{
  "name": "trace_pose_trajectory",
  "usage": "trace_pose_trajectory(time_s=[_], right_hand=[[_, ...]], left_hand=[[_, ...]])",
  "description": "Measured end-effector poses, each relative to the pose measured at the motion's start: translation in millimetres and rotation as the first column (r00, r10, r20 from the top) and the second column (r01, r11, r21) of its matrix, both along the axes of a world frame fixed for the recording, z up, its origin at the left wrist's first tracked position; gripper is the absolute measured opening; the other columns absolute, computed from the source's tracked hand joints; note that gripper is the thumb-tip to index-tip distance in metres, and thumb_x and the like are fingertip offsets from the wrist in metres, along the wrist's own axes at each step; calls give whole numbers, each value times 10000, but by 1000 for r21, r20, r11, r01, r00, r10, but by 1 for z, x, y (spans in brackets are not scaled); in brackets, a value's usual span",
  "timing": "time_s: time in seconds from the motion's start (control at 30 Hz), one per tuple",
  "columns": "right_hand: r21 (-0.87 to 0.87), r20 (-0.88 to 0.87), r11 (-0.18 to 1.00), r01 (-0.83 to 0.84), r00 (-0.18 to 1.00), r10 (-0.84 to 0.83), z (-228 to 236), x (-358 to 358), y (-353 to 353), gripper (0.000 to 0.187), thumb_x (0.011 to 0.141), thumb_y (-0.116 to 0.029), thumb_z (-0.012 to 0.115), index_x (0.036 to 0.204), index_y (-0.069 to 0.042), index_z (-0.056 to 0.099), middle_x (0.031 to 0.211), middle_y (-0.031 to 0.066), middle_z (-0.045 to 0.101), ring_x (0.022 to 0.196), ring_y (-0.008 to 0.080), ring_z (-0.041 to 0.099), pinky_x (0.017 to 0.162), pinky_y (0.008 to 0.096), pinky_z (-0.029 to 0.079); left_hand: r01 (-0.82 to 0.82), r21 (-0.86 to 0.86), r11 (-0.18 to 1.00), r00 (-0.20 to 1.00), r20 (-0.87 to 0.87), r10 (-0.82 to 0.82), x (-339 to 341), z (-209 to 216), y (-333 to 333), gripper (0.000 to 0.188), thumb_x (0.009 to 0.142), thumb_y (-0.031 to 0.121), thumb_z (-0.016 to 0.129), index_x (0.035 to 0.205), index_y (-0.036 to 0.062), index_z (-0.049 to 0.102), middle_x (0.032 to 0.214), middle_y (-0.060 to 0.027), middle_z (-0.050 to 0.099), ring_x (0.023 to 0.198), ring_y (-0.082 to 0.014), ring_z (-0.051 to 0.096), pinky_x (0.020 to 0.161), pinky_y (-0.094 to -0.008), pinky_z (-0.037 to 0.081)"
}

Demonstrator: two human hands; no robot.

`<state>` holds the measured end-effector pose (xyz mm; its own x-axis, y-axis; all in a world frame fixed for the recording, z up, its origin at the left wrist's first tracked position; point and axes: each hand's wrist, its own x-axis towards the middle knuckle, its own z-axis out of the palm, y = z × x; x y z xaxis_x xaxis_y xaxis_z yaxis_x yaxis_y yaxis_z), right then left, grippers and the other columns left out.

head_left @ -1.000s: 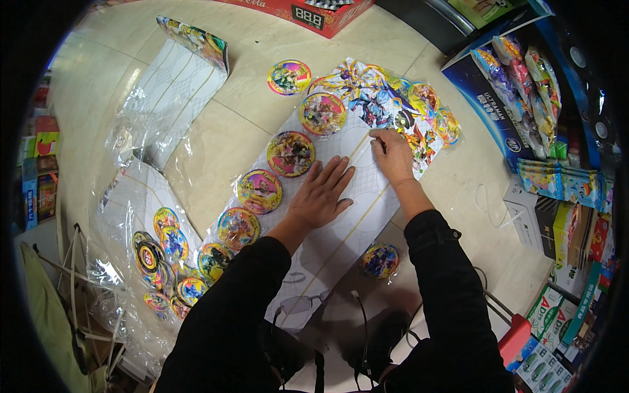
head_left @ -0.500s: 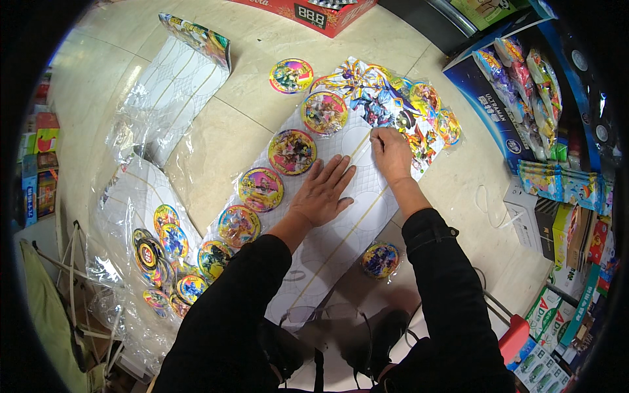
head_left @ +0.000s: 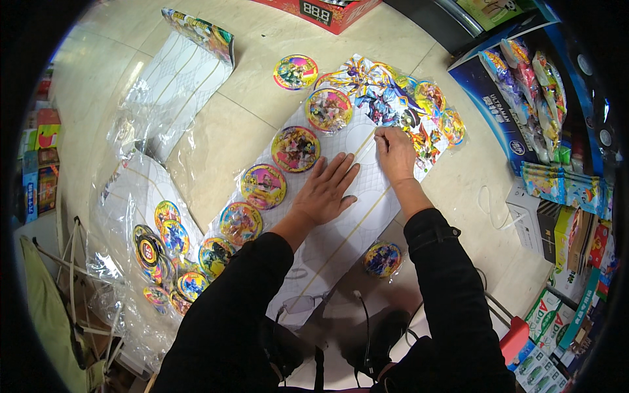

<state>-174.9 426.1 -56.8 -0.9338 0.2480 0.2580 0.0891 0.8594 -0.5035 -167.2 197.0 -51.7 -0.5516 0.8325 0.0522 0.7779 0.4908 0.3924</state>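
– left hand point(head_left: 325, 190) and right hand point(head_left: 396, 157) first: what state?

– left: open, palm down on a long white sheet point(head_left: 337, 255), fingers slightly spread. right: fingers curled, tips bunched at the sheet near its printed end. whether i pinch anything there, i cannot tell; the hand itself hides the contact.

– and where is the sheet?

– on the pale tiled floor point(head_left: 249, 85), lying slantwise before me, near end by my feet, far end to the upper right. a gold line runs along it, right fingertips beside that line. coloured cartoon figures point(head_left: 383, 105) cover the far end.

– discs?

– five round picture discs point(head_left: 295, 149) in a row along the sheet's left edge, the lowest by my left sleeve point(head_left: 229, 301). left hand sits just beside the row. one loose disc point(head_left: 295, 72) on the floor, beyond the row's top. one glossy disc point(head_left: 382, 259) right of the sheet, near my right sleeve point(head_left: 442, 275). a cluster of discs point(head_left: 175, 237) to the left, amid clear plastic point(head_left: 108, 259); inside it or on top, i cannot tell.

– surroundings?

– upper left: second white sheet point(head_left: 180, 75), its printed end curled up. right: blue display box point(head_left: 488, 108) holding bright packets point(head_left: 521, 72).
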Motion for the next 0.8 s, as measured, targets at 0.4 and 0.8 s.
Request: trace_pose_trajectory(time_s=[0.4,0.8], right_hand=[[22,26,1000,-15,1000,15,4,-3,-3,90,860,-84,666,945,-82,637,915,123,646,863,351,623,747,444,506],[-154,85,982,108,992,-96,1,3,0,92,874,-93,665,962,-79,647,910,117,642,845,329,626,745,431,500]], left_hand=[[9,-28,1000,1000,19,-8,-1,1,0,714,967,477,509,1539,98,315,1622,-113,253,1501,-285,220,1200,-530,200],[1,-16,1000,1000,28,-1,0,3,0,715,958,464,528,1534,92,324,1615,-119,270,1493,-285,239,1195,-529,211]])
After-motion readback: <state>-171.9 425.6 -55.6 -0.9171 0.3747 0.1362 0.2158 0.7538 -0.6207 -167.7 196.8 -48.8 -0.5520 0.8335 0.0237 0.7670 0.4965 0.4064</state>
